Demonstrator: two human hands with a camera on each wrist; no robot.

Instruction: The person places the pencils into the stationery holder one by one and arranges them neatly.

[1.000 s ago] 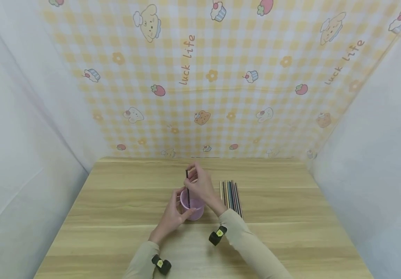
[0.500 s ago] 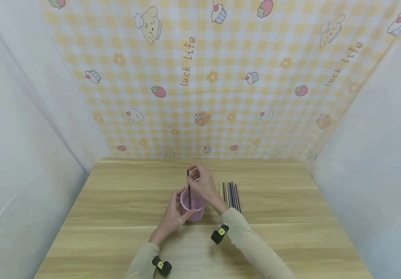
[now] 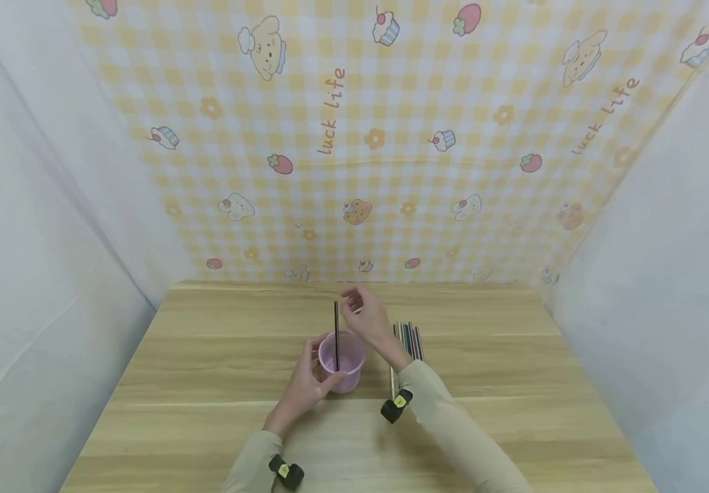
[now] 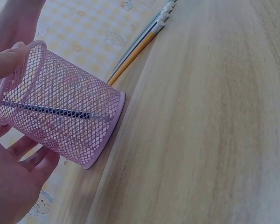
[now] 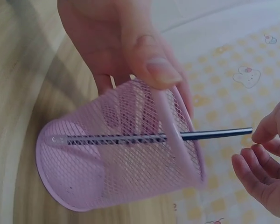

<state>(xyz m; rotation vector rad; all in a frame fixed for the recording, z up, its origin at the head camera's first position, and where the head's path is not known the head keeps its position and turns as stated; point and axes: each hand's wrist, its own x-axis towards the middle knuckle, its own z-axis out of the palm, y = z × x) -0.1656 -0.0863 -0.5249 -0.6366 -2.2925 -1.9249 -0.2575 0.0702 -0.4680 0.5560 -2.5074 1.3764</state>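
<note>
A pink mesh cup stands on the wooden table. My left hand grips its near left side, thumb over the rim. A dark pencil stands upright in the cup, its top above the rim. My right hand hovers just right of the pencil's top, fingers loosely curled and holding nothing. In the right wrist view the pencil pokes out of the cup, with a small gap to my right fingertips. The left wrist view shows the pencil through the mesh.
Several coloured pencils lie side by side on the table right of the cup, partly behind my right forearm; they also show in the left wrist view. A yellow checked backdrop and white side walls enclose the table.
My right hand has let go of the dark pencil and drawn slightly right and up. The pencil now stands in the cup by itself. The left hand still holds the cup.
</note>
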